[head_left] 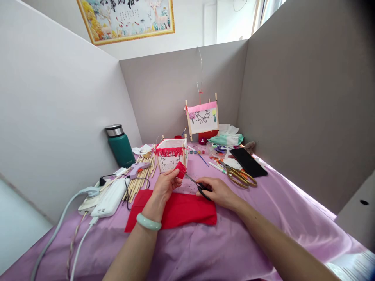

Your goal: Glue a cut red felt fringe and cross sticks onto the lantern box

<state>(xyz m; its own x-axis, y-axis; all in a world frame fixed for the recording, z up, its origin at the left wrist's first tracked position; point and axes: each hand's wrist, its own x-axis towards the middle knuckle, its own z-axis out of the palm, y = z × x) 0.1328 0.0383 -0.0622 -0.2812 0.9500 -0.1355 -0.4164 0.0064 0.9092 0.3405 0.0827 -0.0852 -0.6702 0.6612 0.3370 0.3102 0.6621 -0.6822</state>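
Between thumb and fingers, my left hand (168,184) pinches a small piece of red cloth (181,170). My right hand (218,192) is closed round the black handles of a pair of scissors (203,191). Their blades point up and left, reaching the edge of the red piece. Below both hands a larger red cloth (187,212) lies flat, partly hidden by my left wrist. Just behind the left hand stands a white box-shaped lantern (171,158) with red fringe along its upper edge and black drawing on its side.
At left are a green bottle (120,146), a purple glue gun (140,170), wooden sticks (143,183) and a white power strip (110,197) with cables. A decorated lantern (203,119) hangs at the back. Large gold-handled scissors (238,177) and a black phone (249,162) lie at right.
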